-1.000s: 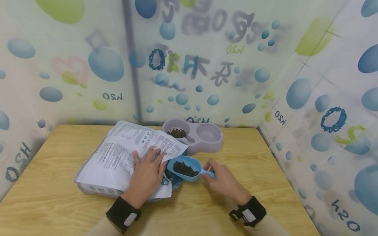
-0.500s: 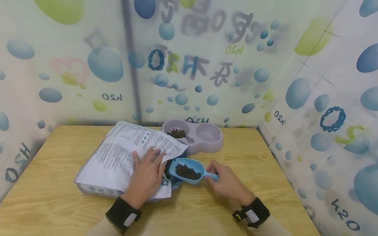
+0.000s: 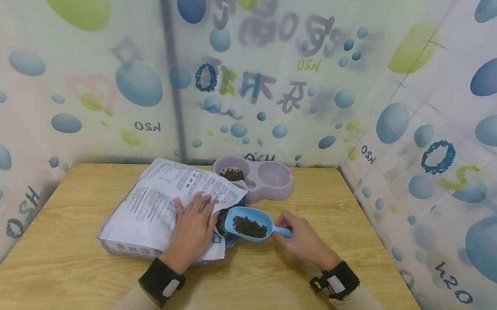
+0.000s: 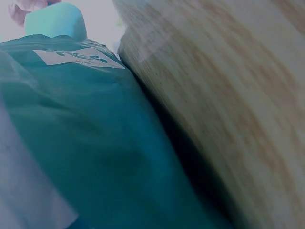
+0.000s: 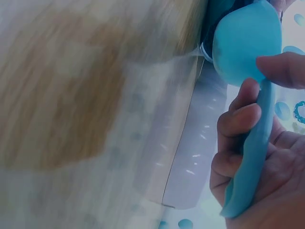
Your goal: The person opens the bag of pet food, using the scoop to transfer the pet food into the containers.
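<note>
"Holding that scoop (image 3: 256, 213) steady?"
"My right hand (image 3: 302, 241) clamps its handle (image 3: 283, 231), fingers curled, scoop beside the bag (image 3: 147, 202). My left hand (image 3: 193, 230), fingers apart, rests on top."
"Any trick?"
"I'd hold the scoop level so no pellets (image 3: 250, 227) spill."

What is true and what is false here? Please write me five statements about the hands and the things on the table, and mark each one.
1. The right hand grips the blue scoop by its handle. True.
2. The blue scoop is empty. False: it carries dark pellets.
3. The left hand rests on the bag. True.
4. The double bowl stands farther from the person than the blue scoop. True.
5. Both sides of the double bowl hold dark pellets. False: only the side nearer the bag shows any.
</note>
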`<state>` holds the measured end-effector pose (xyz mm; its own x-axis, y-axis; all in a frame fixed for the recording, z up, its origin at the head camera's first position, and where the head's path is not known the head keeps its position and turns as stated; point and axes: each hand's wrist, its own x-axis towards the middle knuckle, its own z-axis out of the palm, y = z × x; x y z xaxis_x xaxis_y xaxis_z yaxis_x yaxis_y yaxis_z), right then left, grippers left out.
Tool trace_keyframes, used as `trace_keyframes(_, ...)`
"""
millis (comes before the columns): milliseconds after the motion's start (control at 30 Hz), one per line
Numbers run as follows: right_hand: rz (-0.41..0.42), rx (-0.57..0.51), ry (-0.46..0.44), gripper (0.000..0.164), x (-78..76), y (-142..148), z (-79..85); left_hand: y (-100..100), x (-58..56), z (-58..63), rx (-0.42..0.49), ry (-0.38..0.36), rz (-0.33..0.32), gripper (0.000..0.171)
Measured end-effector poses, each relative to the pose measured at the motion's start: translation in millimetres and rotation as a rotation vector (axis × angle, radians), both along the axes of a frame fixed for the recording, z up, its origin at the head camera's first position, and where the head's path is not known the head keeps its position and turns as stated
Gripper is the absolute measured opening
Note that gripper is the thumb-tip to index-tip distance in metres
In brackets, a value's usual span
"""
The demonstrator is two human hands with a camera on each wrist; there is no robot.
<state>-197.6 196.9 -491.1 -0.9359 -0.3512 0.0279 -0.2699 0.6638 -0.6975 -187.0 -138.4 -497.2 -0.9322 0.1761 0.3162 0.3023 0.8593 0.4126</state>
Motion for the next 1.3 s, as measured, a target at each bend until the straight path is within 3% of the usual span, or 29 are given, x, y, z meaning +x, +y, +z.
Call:
trace_keyframes(233,0.011,-0.031,0.039,0.016,-5.0,17.5,9.2,0.0,0.1,-0.4,-0.005,0.005,-0.001,0.047)
trace_keyframes(667,-0.139,0.031,0.147,0.018,-37.1,48.5,31.0,0.7,-0.6,-1.4,0.0,0.007,-0.005,0.047)
trace_keyframes(967,-0.257,0.204,0.264,0.02,-56.5,47.9,50.7,0.3,0.2,-0.9,0.001,-0.018,0.0,0.048)
trace_keyframes(1300,-0.304,0.371,0.426,0.018,-70.4,37.3,74.3,0.3,0.6,-2.1,0.021,0.021,-0.008,0.047)
